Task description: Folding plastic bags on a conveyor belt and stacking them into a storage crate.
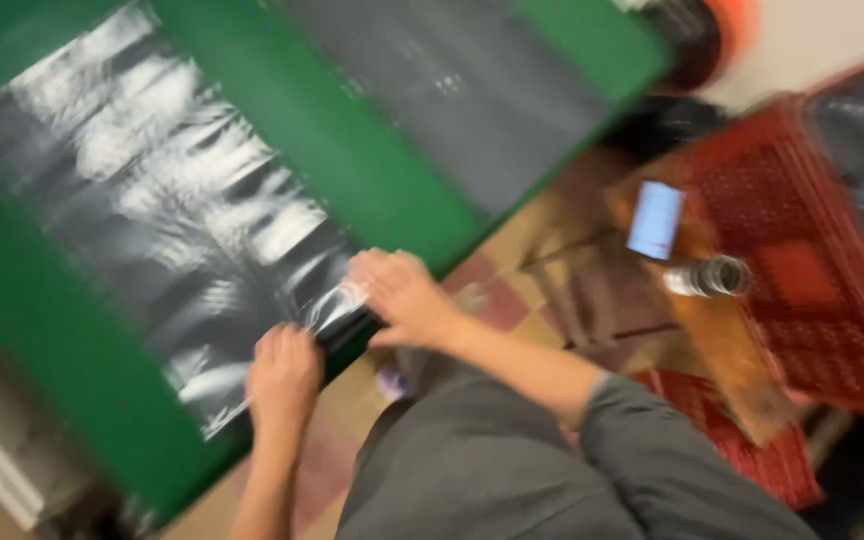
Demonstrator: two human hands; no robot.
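My left hand [282, 375] and right hand [402, 295] pinch the film [162, 200] edge between them; I'd pull evenly, flat over the counter [372, 170].

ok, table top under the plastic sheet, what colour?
Green table top, seen in the head view; the shiny plastic sheet on it looks dark grey.

The person wears a plain grey top of soft, matte cloth, seen from above across the chest. Its right sleeve is pushed up and bunched in loose folds near the elbow, leaving the forearm bare down to the right hand [404, 296]. The left forearm is bare as well, ending at the left hand [282, 375]; neither wrist shows a watch or band through the blur
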